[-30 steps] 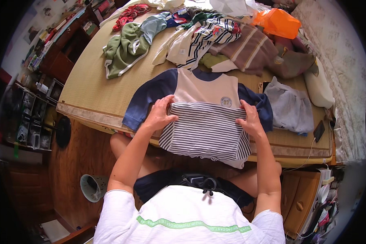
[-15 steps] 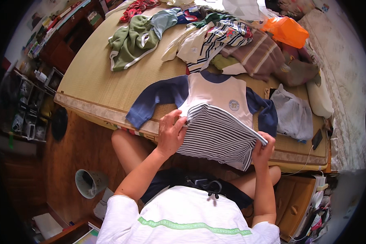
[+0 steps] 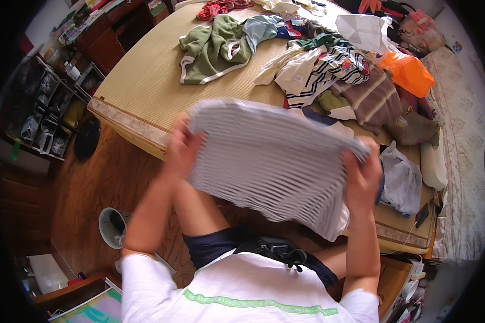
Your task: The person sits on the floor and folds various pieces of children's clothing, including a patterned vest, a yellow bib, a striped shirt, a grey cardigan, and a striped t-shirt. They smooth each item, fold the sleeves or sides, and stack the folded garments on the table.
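A grey-and-white striped garment (image 3: 269, 161) is stretched between my two hands, blurred by motion, raised above the near edge of the bed. My left hand (image 3: 182, 148) grips its upper left corner. At its upper right corner, my right hand (image 3: 362, 167) pinches the edge. Its lower edge hangs over my lap. Behind it lies a cream sweatshirt (image 3: 340, 128) with blue sleeves, now mostly hidden. I cannot tell whether the striped cloth is part of that sweatshirt.
On the straw-matted bed (image 3: 145, 81) lie a green garment (image 3: 215, 51), a striped shirt (image 3: 328, 75), a brown striped garment (image 3: 369, 102), an orange plastic bag (image 3: 407, 72) and folded grey clothing (image 3: 401, 180). A phone (image 3: 421, 215) rests near the corner. A bin (image 3: 112, 229) stands on the floor.
Both hands have moved apart and lifted the striped garment, pulling it wider and flatter. It now covers most of the sweatshirt. The head view has shifted, moving the bed's items rightward.
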Demonstrator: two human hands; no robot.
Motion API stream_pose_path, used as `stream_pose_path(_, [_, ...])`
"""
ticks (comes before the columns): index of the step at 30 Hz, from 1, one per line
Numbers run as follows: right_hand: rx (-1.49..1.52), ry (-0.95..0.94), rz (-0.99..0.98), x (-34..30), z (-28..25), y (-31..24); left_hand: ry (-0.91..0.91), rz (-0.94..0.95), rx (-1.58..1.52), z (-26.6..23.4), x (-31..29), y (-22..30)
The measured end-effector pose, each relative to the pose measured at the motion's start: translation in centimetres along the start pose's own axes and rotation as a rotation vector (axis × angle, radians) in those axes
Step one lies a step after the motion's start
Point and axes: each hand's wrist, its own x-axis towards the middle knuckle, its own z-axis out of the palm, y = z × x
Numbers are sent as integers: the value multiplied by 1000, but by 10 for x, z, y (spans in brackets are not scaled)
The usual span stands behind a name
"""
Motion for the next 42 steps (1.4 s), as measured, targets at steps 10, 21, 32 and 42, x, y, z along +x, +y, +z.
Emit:
stream_pose_path(10, [-40, -26, -7, 57, 54, 95, 199, 465, 765, -63, 79, 45])
stream_pose_path(21, [-1121, -269, 116, -135, -127, 180, -467, 401, 1085, 59, 31, -49])
stream_pose_path(32, [-766, 138, 40, -216, -140, 141, -264, -46, 400, 59, -94, -29])
stream_pose_path(42, [-101, 193, 869, -279, -133, 166, -400, -494, -36, 108, -180, -72])
